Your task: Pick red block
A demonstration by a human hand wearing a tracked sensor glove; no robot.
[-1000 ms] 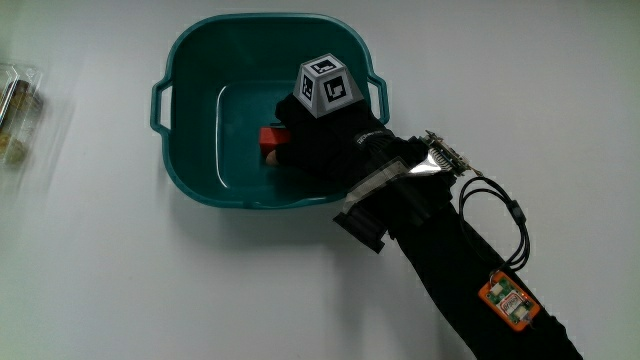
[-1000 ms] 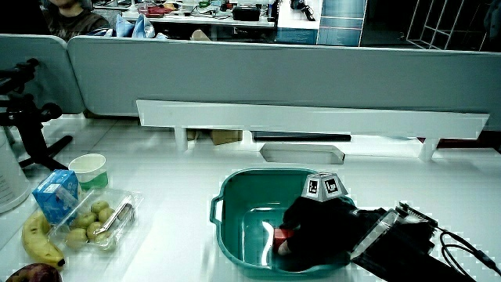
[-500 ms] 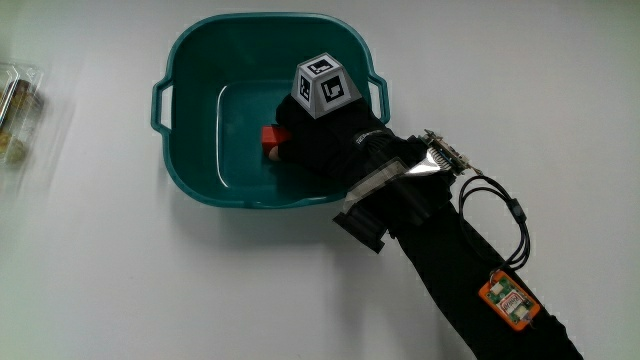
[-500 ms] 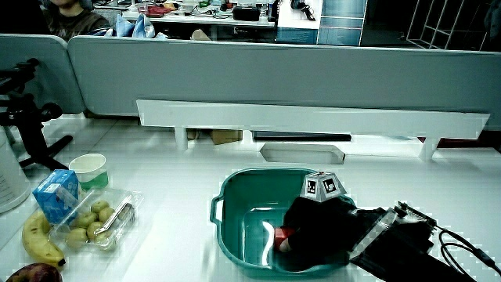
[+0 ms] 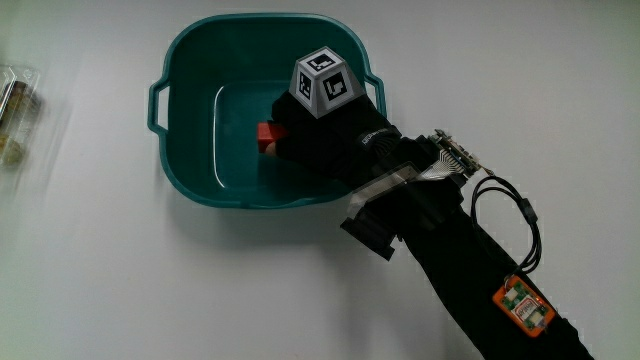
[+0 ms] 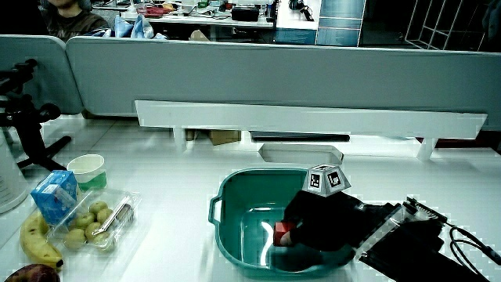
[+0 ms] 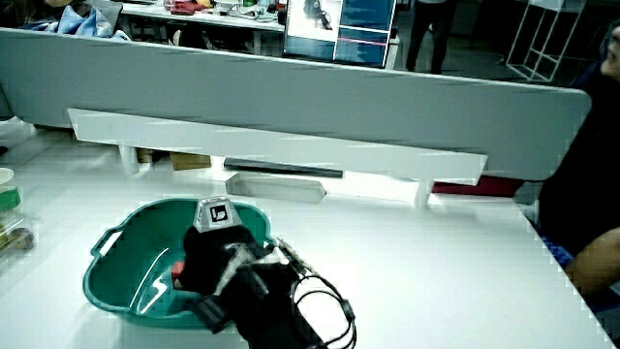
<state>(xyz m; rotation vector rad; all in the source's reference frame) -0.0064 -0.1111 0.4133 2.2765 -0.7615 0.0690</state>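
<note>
A small red block (image 5: pixel 267 134) is inside a teal basin (image 5: pixel 190 60) with two handles. The hand (image 5: pixel 283 141), in a black glove with a patterned cube (image 5: pixel 326 85) on its back, reaches into the basin over the rim nearest the person. Its fingers are curled around the block, and only one end of the block shows past the fingertips. In both side views the block (image 6: pixel 281 230) (image 7: pixel 178 270) sits low in the basin (image 6: pixel 223 235) (image 7: pixel 105 281), tucked under the hand (image 6: pixel 293 232) (image 7: pixel 192 273). The forearm lies across the basin's rim.
Beside the basin lie a clear tray of kiwis (image 6: pixel 98 219), a banana (image 6: pixel 33 241), a blue carton (image 6: pixel 54 196) and a paper cup (image 6: pixel 87 170). A long white shelf (image 6: pixel 313 121) runs along the low partition. A cable and an orange tag (image 5: pixel 524 306) hang on the forearm.
The hand has risen slightly inside the basin, and the red block has moved with it, a little farther from the person.
</note>
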